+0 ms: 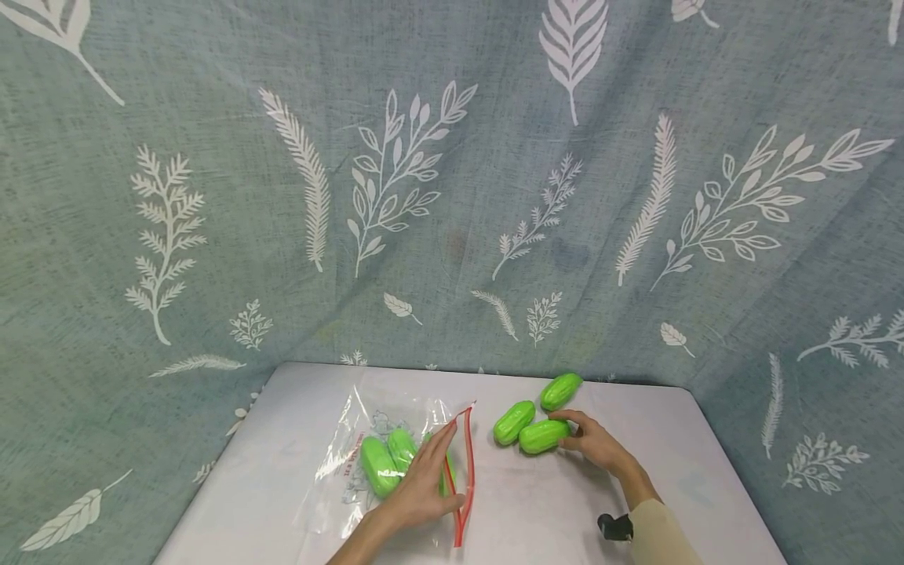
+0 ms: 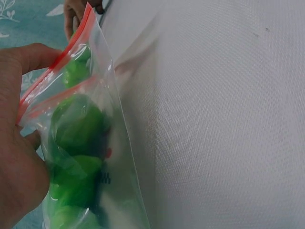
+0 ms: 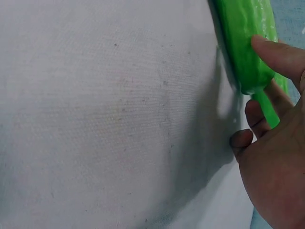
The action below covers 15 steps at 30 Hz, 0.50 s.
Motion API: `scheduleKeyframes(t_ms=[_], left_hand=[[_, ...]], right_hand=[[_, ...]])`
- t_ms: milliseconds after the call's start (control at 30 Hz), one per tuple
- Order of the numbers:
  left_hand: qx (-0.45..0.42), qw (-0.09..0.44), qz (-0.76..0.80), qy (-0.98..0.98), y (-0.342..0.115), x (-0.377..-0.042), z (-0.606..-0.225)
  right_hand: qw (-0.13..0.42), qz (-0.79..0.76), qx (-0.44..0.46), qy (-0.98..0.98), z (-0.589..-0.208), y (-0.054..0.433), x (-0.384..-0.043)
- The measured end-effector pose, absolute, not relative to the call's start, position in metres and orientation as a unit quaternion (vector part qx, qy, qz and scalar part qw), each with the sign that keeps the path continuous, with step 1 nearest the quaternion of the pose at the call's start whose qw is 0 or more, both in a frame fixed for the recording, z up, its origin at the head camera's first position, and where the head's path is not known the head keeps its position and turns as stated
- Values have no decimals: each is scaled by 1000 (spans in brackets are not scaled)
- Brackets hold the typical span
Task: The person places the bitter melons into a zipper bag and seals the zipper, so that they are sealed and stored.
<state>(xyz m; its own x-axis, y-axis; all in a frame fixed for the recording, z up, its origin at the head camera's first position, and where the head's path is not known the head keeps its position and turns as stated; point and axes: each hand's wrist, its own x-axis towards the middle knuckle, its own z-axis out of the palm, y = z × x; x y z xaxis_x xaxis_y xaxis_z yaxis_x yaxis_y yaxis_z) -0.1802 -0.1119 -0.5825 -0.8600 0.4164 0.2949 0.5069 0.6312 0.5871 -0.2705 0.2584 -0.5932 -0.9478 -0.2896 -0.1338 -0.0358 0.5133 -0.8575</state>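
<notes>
Pinching the nearest loose cucumber (image 1: 542,436) by its end on the desk (image 1: 551,510), the right hand (image 1: 595,444) may find it light, slippery, steadier held mid-body; the left hand (image 1: 422,490), fingers straight, touches the bag (image 1: 470,459).

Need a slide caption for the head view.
Left grip at the red-edged mouth of a clear bag of green cucumber-like pieces; right grip on one of three loose on the table.

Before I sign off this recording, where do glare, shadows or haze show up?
Head view: glare streaks on the clear bag; left wrist view: highlights on the bag, green vegetables hazy through it, a soft shadow on the tabletop; right wrist view: a soft-edged shadow by the right hand.
</notes>
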Motion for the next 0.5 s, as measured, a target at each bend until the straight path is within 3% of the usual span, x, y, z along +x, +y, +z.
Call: scheduleKeyframes(t_ms=[500], left_hand=[[-253,63,-344,-902,-111,-179,-583]], right_hand=[[139,-460,-93,872,-596,263,-267]])
